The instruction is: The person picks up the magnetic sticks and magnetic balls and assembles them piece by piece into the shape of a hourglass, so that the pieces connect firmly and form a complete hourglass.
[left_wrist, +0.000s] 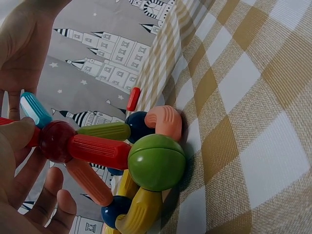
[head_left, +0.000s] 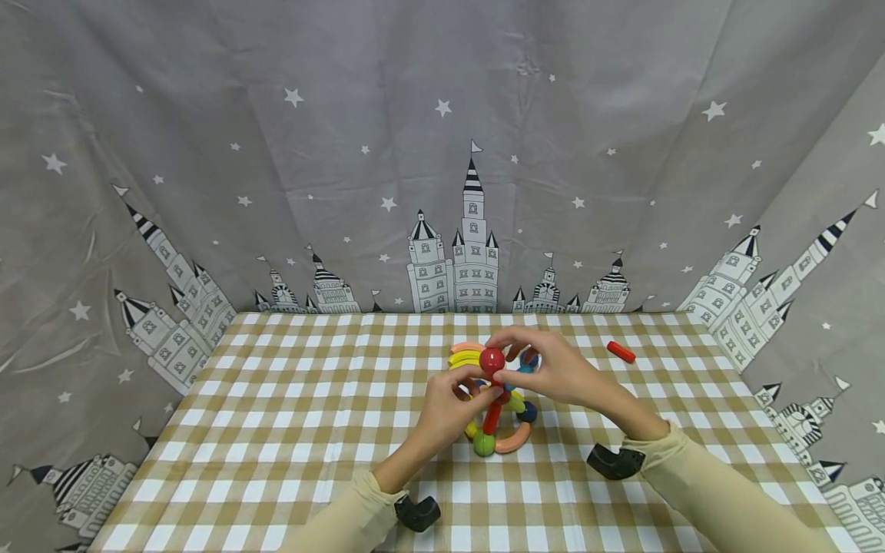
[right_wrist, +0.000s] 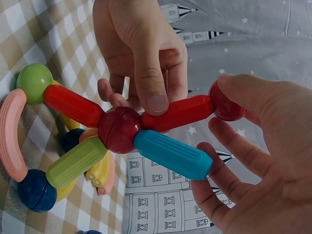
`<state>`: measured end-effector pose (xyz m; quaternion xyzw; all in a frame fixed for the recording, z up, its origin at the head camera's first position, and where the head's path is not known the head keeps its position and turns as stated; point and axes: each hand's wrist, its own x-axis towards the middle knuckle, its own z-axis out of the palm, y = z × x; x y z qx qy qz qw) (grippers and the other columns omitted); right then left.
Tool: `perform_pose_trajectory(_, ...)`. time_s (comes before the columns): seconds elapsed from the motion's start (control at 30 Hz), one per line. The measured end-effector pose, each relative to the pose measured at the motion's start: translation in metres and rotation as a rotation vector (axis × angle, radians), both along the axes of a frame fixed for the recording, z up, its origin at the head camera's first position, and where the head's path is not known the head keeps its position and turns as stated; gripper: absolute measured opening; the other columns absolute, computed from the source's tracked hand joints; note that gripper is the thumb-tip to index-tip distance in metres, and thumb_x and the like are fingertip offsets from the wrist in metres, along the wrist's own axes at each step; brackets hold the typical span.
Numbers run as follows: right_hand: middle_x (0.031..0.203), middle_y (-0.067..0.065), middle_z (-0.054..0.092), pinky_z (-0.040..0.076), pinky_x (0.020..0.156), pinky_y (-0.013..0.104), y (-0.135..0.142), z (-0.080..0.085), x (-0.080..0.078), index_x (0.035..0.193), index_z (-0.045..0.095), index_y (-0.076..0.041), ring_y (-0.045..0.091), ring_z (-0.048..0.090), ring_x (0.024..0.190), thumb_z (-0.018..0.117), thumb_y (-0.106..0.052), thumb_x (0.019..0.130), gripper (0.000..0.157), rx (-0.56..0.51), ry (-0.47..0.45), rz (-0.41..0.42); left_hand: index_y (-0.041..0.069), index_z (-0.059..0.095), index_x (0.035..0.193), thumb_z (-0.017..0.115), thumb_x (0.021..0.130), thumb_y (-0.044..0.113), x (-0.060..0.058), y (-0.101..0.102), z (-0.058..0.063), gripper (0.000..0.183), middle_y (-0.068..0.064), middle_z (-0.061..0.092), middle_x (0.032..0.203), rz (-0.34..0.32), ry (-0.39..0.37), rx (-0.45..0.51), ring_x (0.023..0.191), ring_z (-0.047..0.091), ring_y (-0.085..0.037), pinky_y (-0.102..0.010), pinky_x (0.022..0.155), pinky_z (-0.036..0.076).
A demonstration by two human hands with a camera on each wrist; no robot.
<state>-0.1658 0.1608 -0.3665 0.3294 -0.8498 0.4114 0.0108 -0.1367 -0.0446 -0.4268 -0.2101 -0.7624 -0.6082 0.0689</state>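
A magnetic stick-and-ball frame stands on the table. My left hand (head_left: 448, 405) pinches the upper red stick (right_wrist: 183, 112) just above the middle red ball (right_wrist: 118, 130). At the stick's top end my right hand (head_left: 553, 370) holds a second red ball (head_left: 492, 359) between thumb and fingers. A light-blue stick (right_wrist: 173, 155) slants out of the middle ball, its free end close to my right fingers; contact cannot be told. Below, red, lime and orange sticks run down to a green ball (left_wrist: 157, 162) and dark blue balls (right_wrist: 37, 190). A pink curved stick (head_left: 513, 440) joins the base.
One loose red stick (head_left: 621, 352) lies at the back right of the checked tablecloth (head_left: 297, 430). Yellow curved sticks (head_left: 465, 359) lie behind the hands, at the frame's far side. A grey curtain (head_left: 332, 153) printed with castles closes off the back.
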Motion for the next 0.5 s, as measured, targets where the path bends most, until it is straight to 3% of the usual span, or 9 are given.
perform_pose_trajectory(0.27, 0.115, -0.005, 0.071, 0.057, 0.080, 0.037, 0.005, -0.001, 0.001, 0.124, 0.067, -0.016, 0.017, 0.067, 0.093, 0.083, -0.019, 0.089, 0.039, 0.002, -0.013, 0.005, 0.002, 0.076, 0.103, 0.080, 0.088, 0.002, -0.002, 0.001, -0.002, 0.016, -0.011, 0.074, 0.091, -0.001, -0.003, -0.004, 0.073, 0.063, -0.030, -0.033, 0.064, 0.053)
perform_pose_trajectory(0.5, 0.118, 0.000, 0.072, 0.057, 0.081, 0.038, 0.010, -0.003, 0.000, 0.128, 0.066, -0.015, 0.016, 0.067, 0.092, 0.083, -0.020, 0.089, 0.042, -0.020, -0.029, 0.009, 0.005, 0.077, 0.104, 0.082, 0.087, 0.005, -0.014, 0.003, -0.027, 0.017, -0.007, 0.075, 0.092, 0.026, 0.014, -0.017, 0.072, 0.062, -0.026, -0.031, 0.062, 0.053)
